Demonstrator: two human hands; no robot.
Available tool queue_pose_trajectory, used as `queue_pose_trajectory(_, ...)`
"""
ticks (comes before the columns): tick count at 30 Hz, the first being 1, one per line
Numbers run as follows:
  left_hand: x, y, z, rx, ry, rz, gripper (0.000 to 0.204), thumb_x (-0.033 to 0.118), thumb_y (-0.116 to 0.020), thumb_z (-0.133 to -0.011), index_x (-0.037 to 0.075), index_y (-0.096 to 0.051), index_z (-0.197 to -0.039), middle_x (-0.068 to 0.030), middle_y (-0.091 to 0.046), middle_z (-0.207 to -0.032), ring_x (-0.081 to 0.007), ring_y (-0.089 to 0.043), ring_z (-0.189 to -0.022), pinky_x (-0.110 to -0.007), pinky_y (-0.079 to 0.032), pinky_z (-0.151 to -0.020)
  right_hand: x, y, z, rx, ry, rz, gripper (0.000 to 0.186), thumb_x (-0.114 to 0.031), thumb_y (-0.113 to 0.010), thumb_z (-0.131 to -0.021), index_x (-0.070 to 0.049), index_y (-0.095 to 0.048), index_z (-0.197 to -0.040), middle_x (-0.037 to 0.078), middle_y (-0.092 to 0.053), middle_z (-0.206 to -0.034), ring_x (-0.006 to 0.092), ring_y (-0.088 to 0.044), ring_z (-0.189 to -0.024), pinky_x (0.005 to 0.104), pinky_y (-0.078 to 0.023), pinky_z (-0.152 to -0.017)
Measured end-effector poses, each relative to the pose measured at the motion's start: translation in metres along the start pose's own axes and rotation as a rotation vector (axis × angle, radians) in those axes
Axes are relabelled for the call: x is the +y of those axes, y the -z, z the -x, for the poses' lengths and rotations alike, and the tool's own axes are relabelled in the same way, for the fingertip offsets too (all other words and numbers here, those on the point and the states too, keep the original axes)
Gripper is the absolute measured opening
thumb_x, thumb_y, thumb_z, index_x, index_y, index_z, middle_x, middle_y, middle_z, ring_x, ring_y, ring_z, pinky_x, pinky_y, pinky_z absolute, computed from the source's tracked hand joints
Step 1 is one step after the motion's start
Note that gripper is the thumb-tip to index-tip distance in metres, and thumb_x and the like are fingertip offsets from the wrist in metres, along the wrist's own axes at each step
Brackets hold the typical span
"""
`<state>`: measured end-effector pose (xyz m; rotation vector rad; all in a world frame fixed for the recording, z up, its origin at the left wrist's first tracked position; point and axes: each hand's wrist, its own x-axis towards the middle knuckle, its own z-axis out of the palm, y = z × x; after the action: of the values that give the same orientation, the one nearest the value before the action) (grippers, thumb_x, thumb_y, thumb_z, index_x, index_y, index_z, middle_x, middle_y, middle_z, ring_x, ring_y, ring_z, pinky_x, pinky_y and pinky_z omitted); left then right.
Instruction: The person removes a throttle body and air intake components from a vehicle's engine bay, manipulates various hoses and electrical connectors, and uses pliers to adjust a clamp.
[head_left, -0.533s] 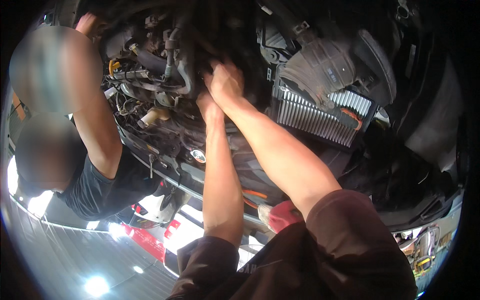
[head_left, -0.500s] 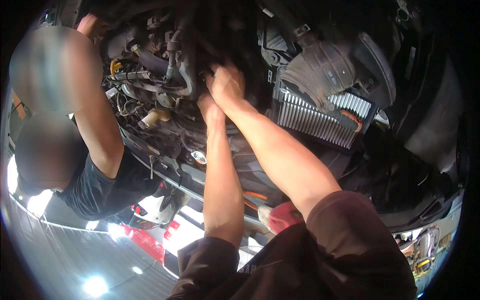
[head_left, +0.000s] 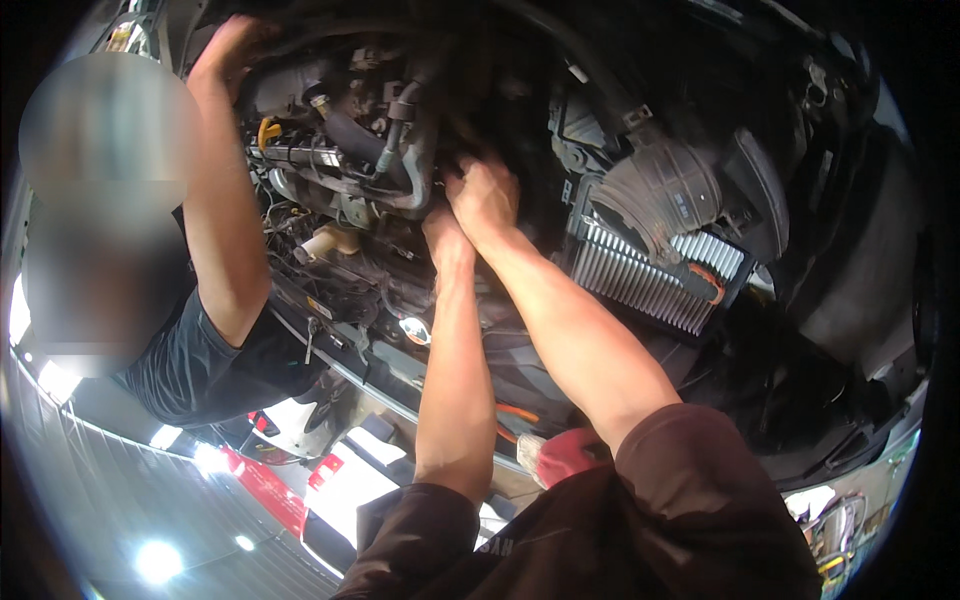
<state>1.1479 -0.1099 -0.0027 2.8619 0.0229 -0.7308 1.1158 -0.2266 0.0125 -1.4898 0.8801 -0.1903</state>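
Both my arms reach into a dark gap in a car's engine bay. My right hand (head_left: 486, 200) is closed, knuckles up, on something hidden in the shadow. Just below and left of it, my left hand (head_left: 446, 238) is also curled closed beside a bent grey hose (head_left: 417, 178); what its fingers hold is hidden. The wrists lie close together. To the right are a ribbed air intake duct (head_left: 655, 200) and a pleated air filter (head_left: 625, 272) in a dark frame.
At the left, a co-worker's bare arm (head_left: 228, 215) reaches into the engine's far side. A yellow dipstick handle (head_left: 268, 132) and a round cap (head_left: 415, 330) lie left of my arms. A red-and-white work glove (head_left: 565, 458) rests near the front edge.
The view has shifted, so the engine bay sits further right and lower. My hands stay closed in the same gap. The co-worker's arm is still raised over the engine.
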Motion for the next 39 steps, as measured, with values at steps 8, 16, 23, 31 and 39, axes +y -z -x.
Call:
queue_pose_trajectory(8, -0.003, 0.005, -0.004, -0.071, 0.024, -0.013, 0.059, 0.047, -0.059, -0.100, -0.003, -0.063, -0.132, -0.0303, -0.068, -0.128, -0.0366, -0.066, -0.125, -0.046, -0.052, -0.098, -0.006, -0.006, -0.001, 0.008, 0.008, 0.078, 0.033, -0.022, -0.074, -0.085, -0.004, -0.079, -0.113, 0.024, -0.072, -0.120, 0.0398, -0.073, -0.101, 0.0452, -0.058, -0.091)
queue_pose_trajectory(16, 0.008, -0.003, 0.009, 0.074, 0.041, 0.288, 0.048, 0.039, -0.053, -0.102, -0.003, -0.064, -0.123, -0.0333, -0.068, -0.122, -0.0465, -0.065, -0.118, -0.051, -0.053, -0.092, 0.001, -0.016, -0.005, 0.057, -0.046, -0.038, 0.035, -0.025, -0.074, -0.087, -0.004, -0.078, -0.115, 0.024, -0.066, -0.134, 0.0423, -0.063, -0.122, 0.0458, -0.049, -0.105)
queue_pose_trajectory(23, 0.009, -0.011, 0.009, 0.118, 0.080, 0.299, 0.050, 0.035, -0.041, -0.104, -0.004, -0.069, -0.119, -0.0334, -0.067, -0.122, -0.0488, -0.062, -0.121, -0.053, -0.050, -0.098, 0.013, -0.025, -0.011, 0.142, 0.044, -0.018, 0.032, -0.022, -0.074, -0.086, 0.001, -0.077, -0.108, 0.026, -0.075, -0.102, 0.0395, -0.073, -0.098, 0.0418, -0.053, -0.089)
queue_pose_trajectory(31, 0.002, -0.006, 0.005, 0.047, -0.008, 0.221, 0.047, 0.028, -0.041, -0.101, -0.005, -0.068, -0.121, -0.0331, -0.067, -0.124, -0.0484, -0.062, -0.122, -0.054, -0.050, -0.098, 0.001, -0.025, -0.006, 0.157, -0.013, -0.043, 0.036, -0.027, -0.077, -0.086, 0.001, -0.077, -0.110, 0.026, -0.076, -0.101, 0.0357, -0.075, -0.096, 0.0407, -0.054, -0.087)
queue_pose_trajectory(39, -0.019, -0.017, -0.008, 0.090, -0.141, 0.034, 0.039, 0.029, -0.051, -0.101, -0.003, -0.070, -0.112, -0.0313, -0.070, -0.115, -0.0460, -0.067, -0.113, -0.052, -0.054, -0.091, -0.004, -0.017, -0.006, 0.103, 0.040, -0.082, 0.031, -0.016, -0.071, -0.086, 0.000, -0.077, -0.112, 0.027, -0.072, -0.116, 0.0430, -0.068, -0.115, 0.0427, -0.052, -0.100)
